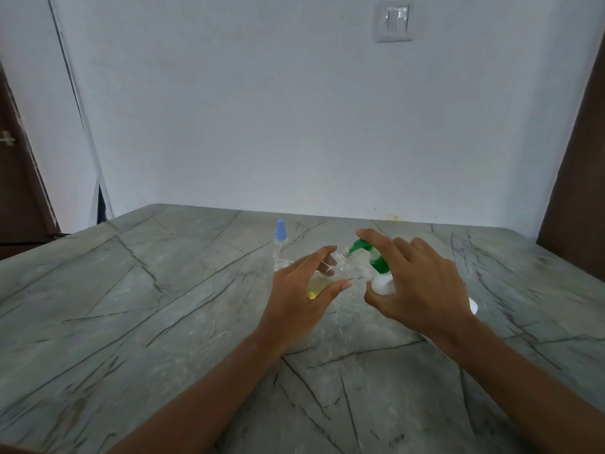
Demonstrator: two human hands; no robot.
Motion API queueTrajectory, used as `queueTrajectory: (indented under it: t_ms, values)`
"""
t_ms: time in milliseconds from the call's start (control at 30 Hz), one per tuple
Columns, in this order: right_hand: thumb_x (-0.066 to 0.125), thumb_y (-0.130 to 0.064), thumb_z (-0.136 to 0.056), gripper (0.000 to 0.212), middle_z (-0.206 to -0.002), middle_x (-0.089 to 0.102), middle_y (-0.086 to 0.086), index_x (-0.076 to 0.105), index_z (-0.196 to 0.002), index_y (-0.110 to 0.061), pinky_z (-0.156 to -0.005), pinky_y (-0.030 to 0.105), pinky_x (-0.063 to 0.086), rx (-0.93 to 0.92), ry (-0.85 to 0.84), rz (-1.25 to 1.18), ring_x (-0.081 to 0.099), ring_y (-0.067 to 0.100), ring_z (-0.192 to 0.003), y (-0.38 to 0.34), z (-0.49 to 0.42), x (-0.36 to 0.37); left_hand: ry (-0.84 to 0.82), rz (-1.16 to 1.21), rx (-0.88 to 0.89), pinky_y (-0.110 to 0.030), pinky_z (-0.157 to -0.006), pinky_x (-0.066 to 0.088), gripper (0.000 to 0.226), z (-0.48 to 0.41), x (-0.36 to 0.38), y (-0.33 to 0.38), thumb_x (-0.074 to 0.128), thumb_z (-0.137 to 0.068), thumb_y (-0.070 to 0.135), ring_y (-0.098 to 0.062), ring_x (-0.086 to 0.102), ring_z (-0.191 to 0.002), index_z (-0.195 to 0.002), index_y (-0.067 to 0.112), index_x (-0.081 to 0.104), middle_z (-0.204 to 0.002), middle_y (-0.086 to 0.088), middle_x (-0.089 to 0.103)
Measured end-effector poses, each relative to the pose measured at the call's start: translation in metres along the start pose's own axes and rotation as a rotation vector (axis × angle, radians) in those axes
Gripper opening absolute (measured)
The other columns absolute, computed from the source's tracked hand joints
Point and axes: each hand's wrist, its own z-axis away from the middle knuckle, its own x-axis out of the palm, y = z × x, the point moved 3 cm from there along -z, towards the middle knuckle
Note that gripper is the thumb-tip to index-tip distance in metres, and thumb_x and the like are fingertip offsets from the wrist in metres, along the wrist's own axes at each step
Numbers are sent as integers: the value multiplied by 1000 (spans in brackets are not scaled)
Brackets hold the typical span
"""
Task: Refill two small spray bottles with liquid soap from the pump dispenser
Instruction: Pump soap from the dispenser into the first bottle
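Observation:
My left hand point(302, 291) holds a small clear spray bottle point(327, 276) without its cap, tilted so its threaded neck points at the nozzle. Yellow liquid sits in its lower part. My right hand point(419, 286) grips the white pump dispenser point(381, 283), with the index finger resting on top of its green pump head point(363, 245). The green nozzle touches the open bottle's mouth. A second clear spray bottle point(280, 249) with a blue cap stands upright on the table behind my left hand.
The grey marble-patterned table point(163, 306) reaches the white wall at the back. A dark door stands at the left edge and dark wood at the right. A switch plate point(394, 22) is mounted high on the wall.

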Motion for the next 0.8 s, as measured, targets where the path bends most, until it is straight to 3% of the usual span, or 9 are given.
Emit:
queueTrajectory:
  t_ms: [467,800]
  values:
    - [79,-46,-62,79,-97,68,-3,39,-129,-34,-57,36,54,6,3,-26,56,20,-75,1,0,2,-14,10,27,-5,-81,45,55,3,4,1,70,-78,40,9,58,-91,-126,17,56,-103,20,59]
    - [80,-50,-62,91,-94,69,-3,34,-139,-35,-55,32,51,-5,31,29,58,20,-75,0,-1,1,13,-7,4,-9,-81,47,55,2,1,1,66,-79,47,4,60,-91,-125,20,57,-102,20,62]
